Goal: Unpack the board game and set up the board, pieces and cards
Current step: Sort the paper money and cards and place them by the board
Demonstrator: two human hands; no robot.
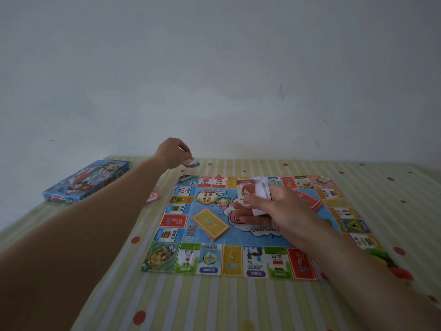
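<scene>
Striped sheet (214,306): one board (214,237), one box (88,180).

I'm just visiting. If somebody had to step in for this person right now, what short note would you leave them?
Left hand: pinches a small card just beyond the board's far left corner.
Right hand: grips a stack of notes above the board's middle.
Things: board lies unfolded on the striped sheet. The yellow deck sits on it, and the red deck is partly hidden behind the right hand. The box lies at far left.
Done: board laid out, two decks placed.
Left: set down the small card and the notes. No playing pieces are visible yet.
</scene>
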